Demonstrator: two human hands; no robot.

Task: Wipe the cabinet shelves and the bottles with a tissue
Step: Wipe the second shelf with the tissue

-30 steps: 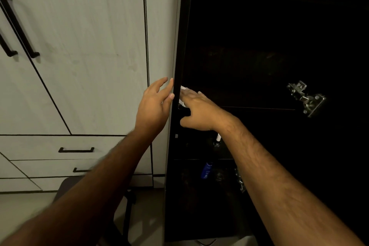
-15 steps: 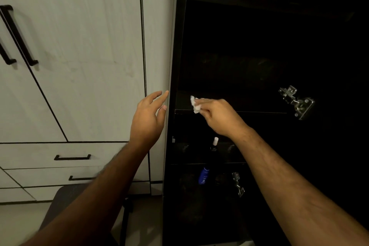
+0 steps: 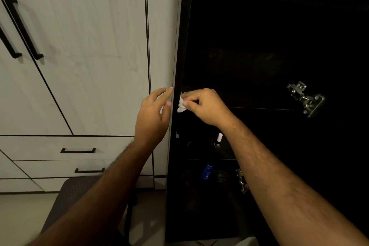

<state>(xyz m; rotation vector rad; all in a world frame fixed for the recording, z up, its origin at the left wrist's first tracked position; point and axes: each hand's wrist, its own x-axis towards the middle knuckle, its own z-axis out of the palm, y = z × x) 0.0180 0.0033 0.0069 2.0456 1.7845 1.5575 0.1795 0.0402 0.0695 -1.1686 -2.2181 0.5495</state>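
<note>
At dark cabinet (image 3: 259,46) edge, right hand (image 3: 207,106) fingers pinching crumpled white tissue (image 3: 181,105); left hand (image 3: 153,116) fingers straight, spread.

White tissue (image 3: 181,105), black cabinet (image 3: 249,46), blue bottle (image 3: 207,171), pale wood-grain doors (image 3: 79,46).

No text can be read, even on the blue bottle (image 3: 207,171)

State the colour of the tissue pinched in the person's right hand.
White; the tissue, held by the right hand, shows best in the head view.
</note>
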